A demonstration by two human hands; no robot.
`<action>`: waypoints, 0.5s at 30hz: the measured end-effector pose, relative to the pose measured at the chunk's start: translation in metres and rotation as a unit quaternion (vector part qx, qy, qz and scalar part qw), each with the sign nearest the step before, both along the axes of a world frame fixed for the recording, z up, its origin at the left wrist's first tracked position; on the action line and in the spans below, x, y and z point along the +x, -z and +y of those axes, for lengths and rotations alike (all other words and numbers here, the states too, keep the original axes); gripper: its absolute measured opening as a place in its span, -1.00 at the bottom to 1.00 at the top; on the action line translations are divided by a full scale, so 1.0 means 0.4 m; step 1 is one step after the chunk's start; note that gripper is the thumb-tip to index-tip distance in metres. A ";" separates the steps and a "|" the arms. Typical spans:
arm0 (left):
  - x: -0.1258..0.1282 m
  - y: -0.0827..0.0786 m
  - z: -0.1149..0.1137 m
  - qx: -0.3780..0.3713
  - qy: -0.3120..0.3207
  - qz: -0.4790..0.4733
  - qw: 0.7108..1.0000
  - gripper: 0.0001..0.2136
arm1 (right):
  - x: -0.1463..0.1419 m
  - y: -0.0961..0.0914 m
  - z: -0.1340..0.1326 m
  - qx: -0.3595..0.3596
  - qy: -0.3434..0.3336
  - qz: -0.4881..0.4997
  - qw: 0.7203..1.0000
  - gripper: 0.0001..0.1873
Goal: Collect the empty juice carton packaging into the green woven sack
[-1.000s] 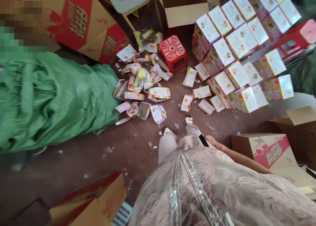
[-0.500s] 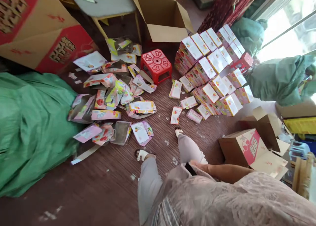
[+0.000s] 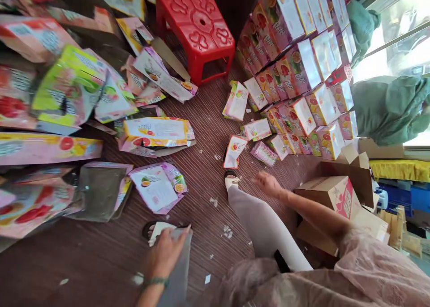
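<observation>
My left hand [image 3: 168, 249], with a dark bracelet at the wrist, is at my left knee and pinches the grey trouser leg [image 3: 178, 275]. Past my other knee, my right hand [image 3: 268, 184] hangs in the air, slightly blurred, with loosely bent fingers and nothing in them. Closest to it are a pink-purple carton [image 3: 264, 153] and a white carton with an orange edge [image 3: 234, 151] on the floor. Behind these rise stacked fruit-printed cartons [image 3: 297, 70]. A torn, flattened carton [image 3: 158, 187] lies beyond my left foot.
A red plastic stool [image 3: 201, 23] stands ahead, between the stack and a heap of opened, crumpled cartons [image 3: 67, 87]. Brown cardboard boxes [image 3: 324, 190] are on the right, below a green cloth bundle [image 3: 389, 105]. Paper scraps [image 3: 227, 232] dot the striped floor.
My view has come lower and closer to the stool and cartons. My right hand has moved from my lap out over the floor. My left hand has come into view at the knee.
</observation>
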State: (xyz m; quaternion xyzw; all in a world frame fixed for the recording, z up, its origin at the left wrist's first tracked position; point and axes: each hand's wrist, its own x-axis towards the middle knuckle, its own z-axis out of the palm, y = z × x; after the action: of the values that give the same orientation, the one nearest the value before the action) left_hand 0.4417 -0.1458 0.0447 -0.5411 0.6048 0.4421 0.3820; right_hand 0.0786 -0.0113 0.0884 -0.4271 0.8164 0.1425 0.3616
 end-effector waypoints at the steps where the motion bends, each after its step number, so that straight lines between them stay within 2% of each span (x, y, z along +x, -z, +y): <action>1: -0.056 0.063 -0.027 -0.023 0.002 0.025 0.999 -0.37 | -0.059 0.059 -0.034 0.001 0.021 0.044 0.999 -0.71; 3: -0.179 0.168 -0.057 -0.118 0.004 0.091 0.989 -0.25 | -0.172 0.171 -0.085 0.016 0.048 0.106 0.993 -0.68; 5: -0.302 0.252 -0.053 -0.192 0.013 0.143 0.971 -0.13 | -0.269 0.271 -0.114 0.033 0.060 0.143 0.987 -0.56; 9: -0.502 0.385 0.012 -0.236 0.007 0.202 0.950 0.00 | -0.397 0.429 -0.129 0.064 0.070 0.199 0.975 -0.43; 12: -0.592 0.476 0.062 -0.248 0.044 0.245 0.936 0.08 | -0.439 0.521 -0.126 0.065 0.042 0.228 0.971 -0.33; 15: -0.632 0.573 0.079 -0.254 0.105 0.255 0.927 0.05 | -0.465 0.608 -0.131 0.047 0.005 0.246 0.968 -0.18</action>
State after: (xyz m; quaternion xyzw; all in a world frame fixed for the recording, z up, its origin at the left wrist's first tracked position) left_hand 0.1887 -0.1141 -0.1844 -0.4223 0.8272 0.3542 0.1090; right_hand -0.1074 -0.0636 -0.1548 -0.3570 0.8748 0.2800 0.1699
